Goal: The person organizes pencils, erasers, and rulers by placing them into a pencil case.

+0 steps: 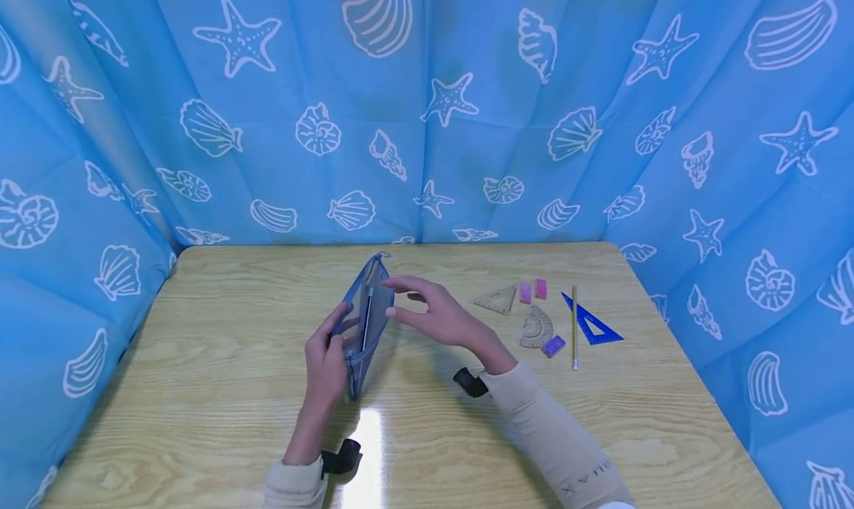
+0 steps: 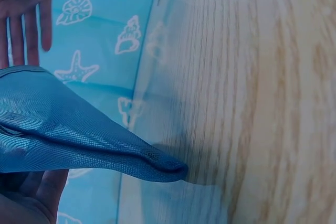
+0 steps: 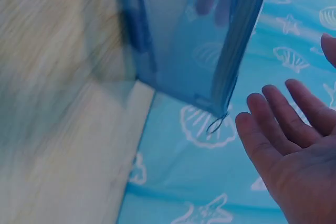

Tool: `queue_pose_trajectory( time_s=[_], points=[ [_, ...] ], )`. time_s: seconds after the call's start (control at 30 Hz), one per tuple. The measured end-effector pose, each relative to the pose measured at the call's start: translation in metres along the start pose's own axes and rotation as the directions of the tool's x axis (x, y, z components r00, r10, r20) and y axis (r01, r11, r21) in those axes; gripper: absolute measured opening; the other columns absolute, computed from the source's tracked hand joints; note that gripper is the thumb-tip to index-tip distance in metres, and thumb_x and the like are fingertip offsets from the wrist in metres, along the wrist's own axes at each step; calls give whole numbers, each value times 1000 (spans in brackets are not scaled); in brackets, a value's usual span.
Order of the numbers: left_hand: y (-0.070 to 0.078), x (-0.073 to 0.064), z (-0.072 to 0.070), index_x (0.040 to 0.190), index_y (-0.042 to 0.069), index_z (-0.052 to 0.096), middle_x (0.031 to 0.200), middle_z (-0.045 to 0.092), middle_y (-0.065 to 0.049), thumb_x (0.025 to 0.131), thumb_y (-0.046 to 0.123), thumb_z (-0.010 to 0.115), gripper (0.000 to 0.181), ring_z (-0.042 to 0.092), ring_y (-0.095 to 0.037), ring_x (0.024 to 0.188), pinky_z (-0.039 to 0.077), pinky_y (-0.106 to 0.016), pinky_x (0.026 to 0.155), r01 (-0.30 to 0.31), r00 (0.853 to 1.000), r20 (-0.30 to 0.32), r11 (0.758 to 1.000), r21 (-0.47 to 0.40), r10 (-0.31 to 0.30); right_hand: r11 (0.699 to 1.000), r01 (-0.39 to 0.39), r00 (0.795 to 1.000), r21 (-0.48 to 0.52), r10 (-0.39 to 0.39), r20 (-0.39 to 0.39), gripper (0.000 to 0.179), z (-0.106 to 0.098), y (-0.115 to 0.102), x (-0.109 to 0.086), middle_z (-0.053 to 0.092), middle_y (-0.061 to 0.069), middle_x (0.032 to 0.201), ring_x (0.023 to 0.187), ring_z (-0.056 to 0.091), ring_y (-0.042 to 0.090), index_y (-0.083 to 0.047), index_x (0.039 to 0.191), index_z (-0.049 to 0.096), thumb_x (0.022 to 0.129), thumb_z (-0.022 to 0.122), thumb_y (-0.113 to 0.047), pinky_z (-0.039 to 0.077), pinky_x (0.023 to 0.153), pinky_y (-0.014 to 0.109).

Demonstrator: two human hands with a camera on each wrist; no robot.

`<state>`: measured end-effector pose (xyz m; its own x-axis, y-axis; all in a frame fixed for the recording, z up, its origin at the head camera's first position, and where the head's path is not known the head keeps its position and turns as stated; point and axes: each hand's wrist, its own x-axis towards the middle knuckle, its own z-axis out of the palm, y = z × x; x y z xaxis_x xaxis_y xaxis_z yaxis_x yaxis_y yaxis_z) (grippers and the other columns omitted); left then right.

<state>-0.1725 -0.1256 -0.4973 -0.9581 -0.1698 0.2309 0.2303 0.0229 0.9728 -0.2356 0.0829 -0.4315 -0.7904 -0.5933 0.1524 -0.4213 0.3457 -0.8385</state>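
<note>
A blue mesh zipper pouch (image 1: 380,309) stands tilted above the table in the head view, its long side toward me. My left hand (image 1: 325,368) grips it from the left, thumb and fingers at its edge. Through the pouch's opening a slim, pen-like item (image 1: 366,320) shows inside. On the pouch's other side, my right hand (image 1: 440,318) holds nothing, fingers extended close to its upper rim. The right wrist view shows that hand (image 3: 299,145) palm up beside a zipper pull (image 3: 216,124). Mesh (image 2: 89,129) partly covers the left fingers in the left wrist view.
Right of the hands on the wooden table (image 1: 220,361) lie a clear set square (image 1: 497,300), a clear protractor (image 1: 536,327), pink erasers (image 1: 525,292), a purple eraser (image 1: 553,346), a pencil (image 1: 574,327) and a blue set square (image 1: 596,325). A blue shell-patterned curtain (image 1: 427,153) surrounds it.
</note>
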Motion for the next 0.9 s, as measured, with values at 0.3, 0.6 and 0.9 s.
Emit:
queue_pose_trajectory(
  time_s=[0.3, 0.6, 0.9],
  points=[
    [0, -1, 1, 147, -6, 47, 143, 56, -26, 96, -7, 30, 53, 61, -44, 124, 56, -54, 102, 0, 1000, -16, 1000, 15, 0, 999, -6, 999, -43, 4, -45, 46, -15, 27, -23, 57, 13, 146, 138, 51, 30, -3, 144, 55, 101, 63, -19, 43, 119, 49],
    [-1, -1, 0, 149, -5, 45, 149, 52, -21, 94, -8, 27, 58, 60, -42, 126, 54, -49, 105, 17, 1000, -17, 1000, 14, -17, 997, -36, 997, -62, 31, -71, 47, -30, 53, -45, 58, 18, 142, 131, 54, 38, -2, 143, 55, 100, 66, -18, 43, 116, 55],
    [-1, -1, 1, 149, -5, 45, 146, 53, -28, 96, -7, 27, 56, 61, -48, 122, 53, -54, 105, 3, 1000, 11, 1000, 28, -3, 992, -91, 994, -83, 86, -64, 52, -47, 74, -64, 56, 23, 143, 132, 52, 41, 0, 145, 52, 98, 68, -14, 42, 115, 60]
  ],
)
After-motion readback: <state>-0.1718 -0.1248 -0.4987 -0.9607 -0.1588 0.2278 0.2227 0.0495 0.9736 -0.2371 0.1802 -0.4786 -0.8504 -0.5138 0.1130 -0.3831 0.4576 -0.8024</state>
